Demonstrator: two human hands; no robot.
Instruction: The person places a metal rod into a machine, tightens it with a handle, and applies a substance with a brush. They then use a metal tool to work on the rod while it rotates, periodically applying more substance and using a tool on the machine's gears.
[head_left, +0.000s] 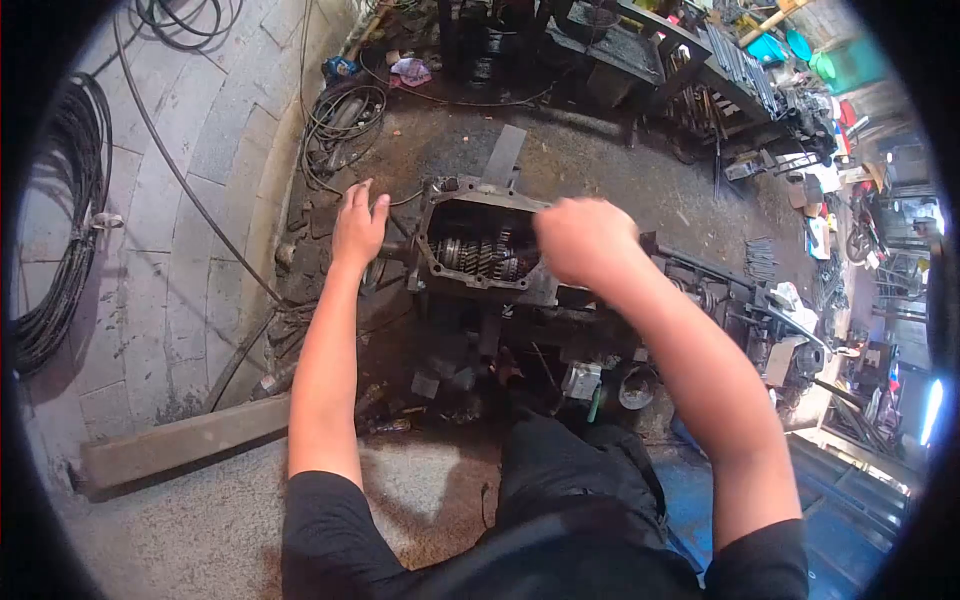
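Two hands: both bare and stretched forward over an opened gearbox, forearms coming out of black sleeves.
Gearbox (pixel 432 262): grimy metal housing lying on the dirty workshop floor, directly ahead of the person's knee (pixel 570 470); its top is uncovered.
Gears (pixel 482 258): a row of toothed wheels shows inside the opening, running lengthwise along the housing.
Left hand (pixel 358 225): fingers spread and slack, closed on nothing. It sits at the left end of the housing, just above the stub shaft (pixel 393 250); whether it touches cannot be told.
Right hand (pixel 585 240): fingers curled tight into a fist over the right edge of the opening. It is blurred, and whether anything is pinched inside cannot be told.
Flat metal strip (pixel 503 155): lies on the floor just behind the housing, angled away from it.
Wire coil (pixel 345 120): on the floor beyond the left hand.
Black cable bundle (pixel 60 230): looped on the paving, far left, well apart from the gearbox.
Concrete beam (pixel 180 440): lies on the ground left of the left elbow.
Racks (pixel 700 75): cluttered metal stock, upper right.
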